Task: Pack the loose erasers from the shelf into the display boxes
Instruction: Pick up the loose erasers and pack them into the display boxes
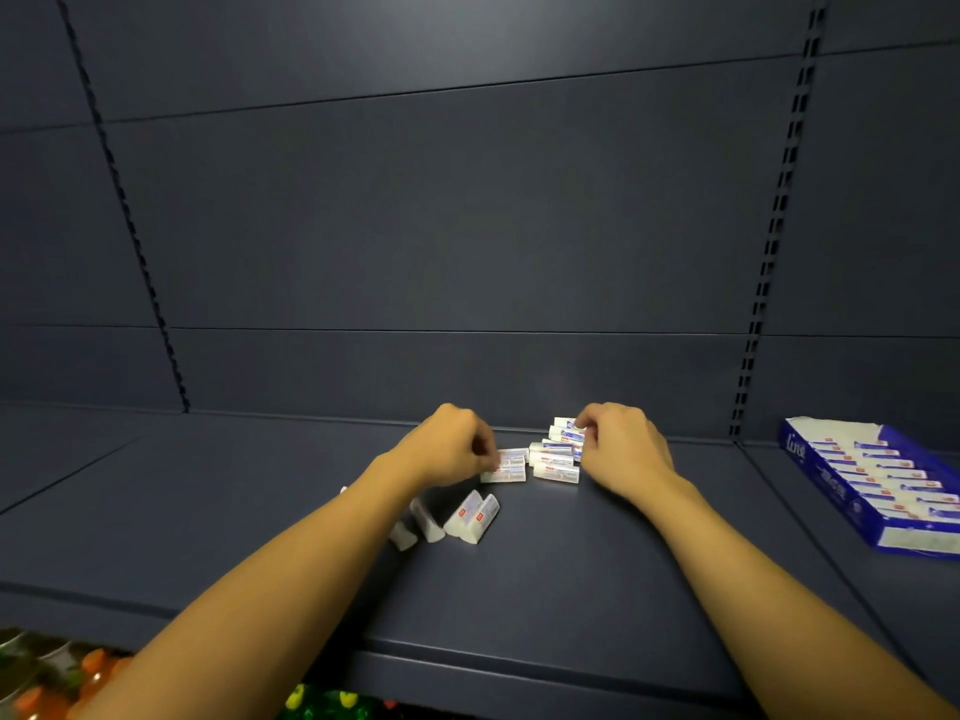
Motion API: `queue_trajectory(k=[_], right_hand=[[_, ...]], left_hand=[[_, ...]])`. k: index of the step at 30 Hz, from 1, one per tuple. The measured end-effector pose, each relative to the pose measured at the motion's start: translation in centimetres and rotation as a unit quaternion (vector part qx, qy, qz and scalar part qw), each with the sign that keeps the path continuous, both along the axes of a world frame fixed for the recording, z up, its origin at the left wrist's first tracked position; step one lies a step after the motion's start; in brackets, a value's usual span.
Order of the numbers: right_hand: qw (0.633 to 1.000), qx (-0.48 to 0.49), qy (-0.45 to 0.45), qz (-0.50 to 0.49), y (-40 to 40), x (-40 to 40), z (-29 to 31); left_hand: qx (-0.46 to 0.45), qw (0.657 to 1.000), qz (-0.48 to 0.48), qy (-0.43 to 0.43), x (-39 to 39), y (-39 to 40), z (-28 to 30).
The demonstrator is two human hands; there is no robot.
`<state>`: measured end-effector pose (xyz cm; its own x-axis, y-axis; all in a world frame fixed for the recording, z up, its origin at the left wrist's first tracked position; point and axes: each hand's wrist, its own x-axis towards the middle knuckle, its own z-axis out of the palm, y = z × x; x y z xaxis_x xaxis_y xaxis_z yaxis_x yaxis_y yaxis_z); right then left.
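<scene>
Several loose white erasers with blue and red wrappers lie on the dark shelf [545, 574]. My left hand [452, 446] pinches a small stack of erasers [506, 467] at mid shelf. My right hand [621, 444] grips the far end of a taller pile of erasers [556, 454] near the back wall. A few more erasers [470, 517] lie tipped beside my left forearm, some partly hidden under it. A blue display box [810, 470] filled with a row of erasers sits at the right.
The shelf's back panel and slotted uprights [769, 262] rise behind the erasers. Below the shelf's front edge, colourful goods [322, 704] show on a lower level. Bare shelf surface stretches between the pile and the box.
</scene>
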<state>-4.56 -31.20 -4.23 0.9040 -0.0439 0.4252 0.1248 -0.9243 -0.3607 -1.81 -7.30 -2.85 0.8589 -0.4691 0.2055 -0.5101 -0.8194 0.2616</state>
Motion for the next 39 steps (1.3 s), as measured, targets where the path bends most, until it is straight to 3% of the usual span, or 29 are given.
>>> queue_trajectory(k=[9,19,39], right_hand=[[1.0,-0.016,-0.006,-0.005,-0.9,-0.7,0.2],[0.997,-0.018,0.024,0.071,0.3,-2.0,0.0],[0.992,-0.057,0.101,0.055,1.8,-2.9,0.5]], left_hand=[[0.011,0.998,-0.057,0.008,0.8,-0.1,-0.3],[0.021,0.997,-0.071,0.019,0.1,0.4,0.3],[0.023,0.997,-0.071,-0.015,-0.3,1.7,0.4]])
